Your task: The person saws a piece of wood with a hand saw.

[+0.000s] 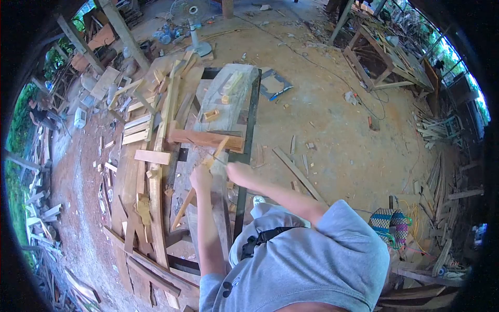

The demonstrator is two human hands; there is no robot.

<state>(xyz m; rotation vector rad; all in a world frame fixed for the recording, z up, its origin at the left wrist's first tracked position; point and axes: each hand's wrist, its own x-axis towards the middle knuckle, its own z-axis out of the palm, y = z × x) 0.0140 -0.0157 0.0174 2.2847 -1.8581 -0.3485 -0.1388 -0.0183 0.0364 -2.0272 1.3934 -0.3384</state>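
Note:
Closed around a narrow strip of wood (pixel 183 209), my left hand (pixel 201 178) is over the work table (pixel 213 218). The strip slants up past the hand toward a reddish-brown board (pixel 208 139) lying across the table. My right hand (pixel 239 173) is closed just to the right, on a thin dark tool (pixel 219 159) whose end reaches the strip. What kind of tool it is cannot be made out. Beyond the board a small wooden block (pixel 211 115) rests on the table.
Long planks and offcuts (pixel 152 157) lie along the table's left side. A standing fan (pixel 200 46) is beyond the far end. A wooden frame table (pixel 387 62) stands far right, a woven bag (pixel 390 227) nearer. At far left is another person (pixel 41 115).

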